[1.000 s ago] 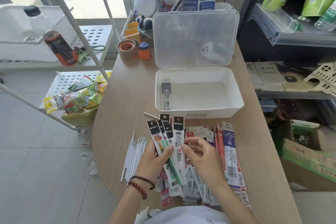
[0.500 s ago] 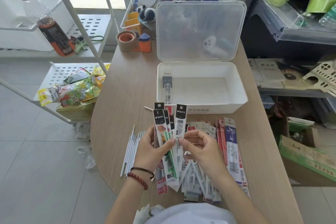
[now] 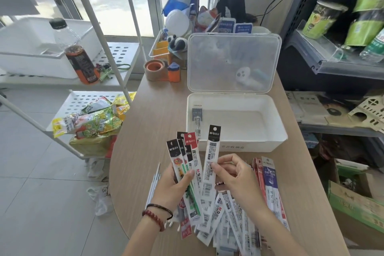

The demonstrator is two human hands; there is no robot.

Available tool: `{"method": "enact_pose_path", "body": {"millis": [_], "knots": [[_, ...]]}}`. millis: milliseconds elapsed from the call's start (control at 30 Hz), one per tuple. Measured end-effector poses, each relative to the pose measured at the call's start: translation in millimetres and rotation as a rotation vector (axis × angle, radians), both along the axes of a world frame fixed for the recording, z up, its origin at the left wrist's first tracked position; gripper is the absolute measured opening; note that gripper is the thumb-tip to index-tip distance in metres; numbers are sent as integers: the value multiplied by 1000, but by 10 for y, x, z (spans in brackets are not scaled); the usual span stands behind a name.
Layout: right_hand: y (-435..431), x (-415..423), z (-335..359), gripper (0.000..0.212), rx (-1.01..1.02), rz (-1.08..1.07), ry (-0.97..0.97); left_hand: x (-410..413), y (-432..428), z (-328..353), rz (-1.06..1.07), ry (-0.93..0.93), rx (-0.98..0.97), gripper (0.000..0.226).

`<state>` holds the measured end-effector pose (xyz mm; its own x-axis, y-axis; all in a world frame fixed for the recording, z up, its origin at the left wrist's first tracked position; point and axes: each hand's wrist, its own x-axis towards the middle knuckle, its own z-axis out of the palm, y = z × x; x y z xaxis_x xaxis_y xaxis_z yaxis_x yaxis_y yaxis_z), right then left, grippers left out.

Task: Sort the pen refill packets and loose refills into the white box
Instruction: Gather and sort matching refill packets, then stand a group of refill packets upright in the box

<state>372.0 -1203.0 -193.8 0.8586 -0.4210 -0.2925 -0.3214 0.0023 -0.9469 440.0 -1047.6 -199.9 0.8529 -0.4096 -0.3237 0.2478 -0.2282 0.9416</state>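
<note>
Near edge: a heap of refill packets (image 3: 228, 220) on the table (image 3: 158, 131), loose refills (image 3: 153, 185) at its left. Above it, the left hand (image 3: 172, 187) grips a fan of packets (image 3: 187, 158); the right hand (image 3: 234, 178) pinches a single packet (image 3: 211, 162). Beyond, the open white box (image 3: 234, 143) holds a lone packet (image 3: 197, 118).

The wooden table (image 3: 158, 122) carries a white box (image 3: 236, 143), packets (image 3: 234, 214), loose refills (image 3: 153, 185) and tape (image 3: 154, 69).
</note>
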Motion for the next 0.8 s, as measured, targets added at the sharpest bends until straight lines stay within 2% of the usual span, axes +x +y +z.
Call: {"method": "enact_pose_path", "body": {"millis": [167,433,567,800], "knots": [[-124,294,171,21,-51,101,-12,282,-88,129,1,-112,44,9],[-549,899,417,20,-147,19,-136,918,-270,343,88,-236,81,14],[-785,1179,187,19,-201,-54,-42,1098,-403,282,148,-310,107,18],[-897,1298,-161,8,-414,97,143,1108,-664,204,123,-335,134,21]]}}
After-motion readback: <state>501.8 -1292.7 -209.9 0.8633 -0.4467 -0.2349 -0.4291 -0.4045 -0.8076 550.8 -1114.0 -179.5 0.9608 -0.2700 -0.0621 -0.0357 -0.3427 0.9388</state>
